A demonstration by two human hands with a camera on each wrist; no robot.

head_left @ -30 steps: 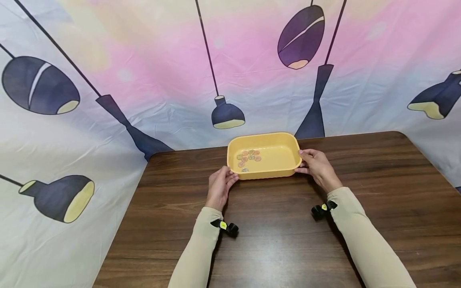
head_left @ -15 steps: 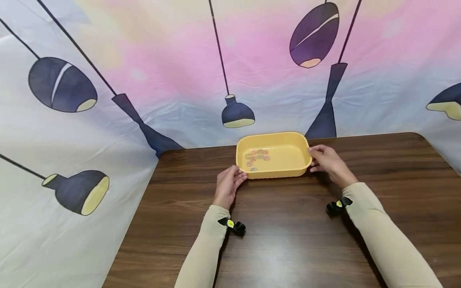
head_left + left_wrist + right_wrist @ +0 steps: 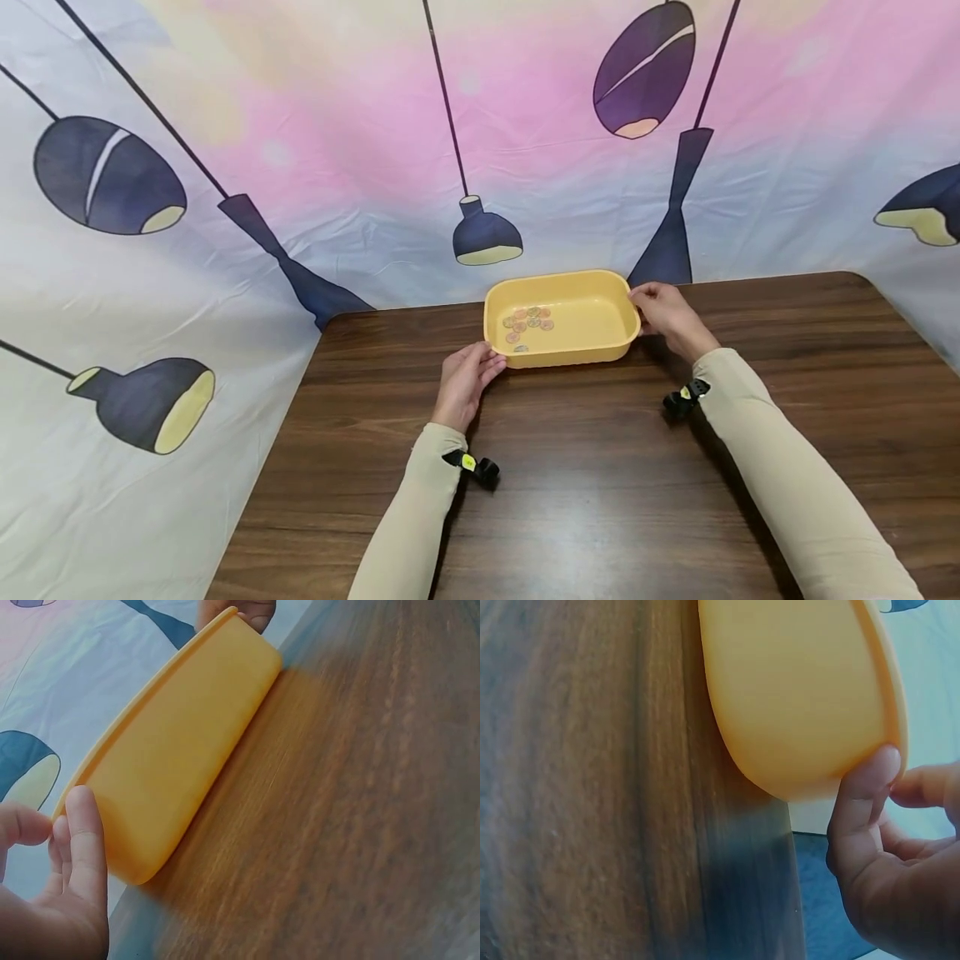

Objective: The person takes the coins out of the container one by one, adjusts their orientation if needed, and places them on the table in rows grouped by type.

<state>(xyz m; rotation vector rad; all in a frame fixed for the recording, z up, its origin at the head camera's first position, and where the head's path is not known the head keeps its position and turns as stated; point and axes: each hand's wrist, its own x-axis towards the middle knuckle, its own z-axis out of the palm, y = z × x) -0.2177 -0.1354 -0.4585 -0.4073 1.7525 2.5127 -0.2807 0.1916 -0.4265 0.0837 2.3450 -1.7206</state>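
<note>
Head view: hands (image 3: 462, 385) (image 3: 669, 318) grip tray (image 3: 588, 323) of coins (image 3: 534, 322), markings illegible

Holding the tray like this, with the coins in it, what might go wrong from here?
The coins lie loose toward the left end of the yellow tray, so tilting might send them sliding.
The left hand and right hand grip its rim, so one side could slip.
It sits near the far edge of the table; pushing farther might overhang it.
</note>
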